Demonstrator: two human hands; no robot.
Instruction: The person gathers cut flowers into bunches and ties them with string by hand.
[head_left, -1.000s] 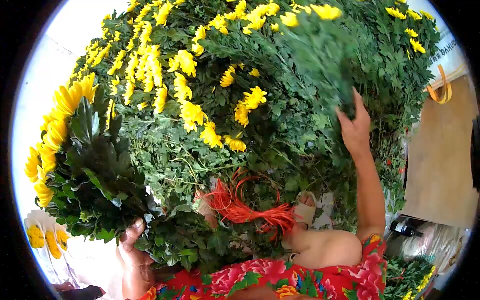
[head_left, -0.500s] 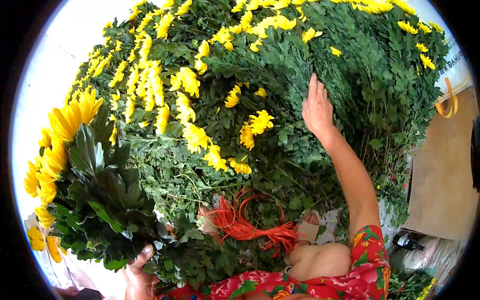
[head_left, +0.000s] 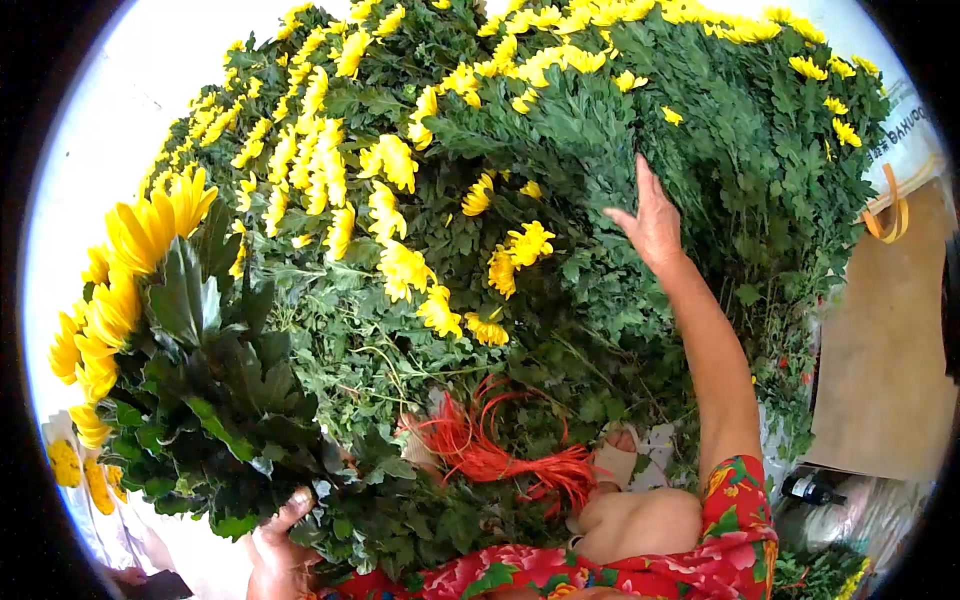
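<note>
A bunch of yellow chrysanthemums (head_left: 215, 370) with dark green leaves is gripped in my left hand (head_left: 278, 540) at the lower left. Its blooms face up and to the left. My right hand (head_left: 655, 225) reaches out over a large heap of leafy chrysanthemum stems (head_left: 590, 140), thumb spread from the straight fingers. It lies against the foliage and holds nothing; how firmly it touches the leaves I cannot tell. Yellow blooms (head_left: 405, 270) hang in rows left of that hand.
Loose red plastic ties (head_left: 490, 450) lie near my feet, among cut greenery. On the right are a brown cardboard sheet (head_left: 880, 330), a yellow strap (head_left: 888, 215) and a dark bottle (head_left: 812, 490) beside clear plastic wrap. More yellow flowers (head_left: 65, 463) show at the far left.
My right thumb has swung out from the fingers, and the hand sits slightly further right. My left hand still grips the bunch. The view has shifted a little.
</note>
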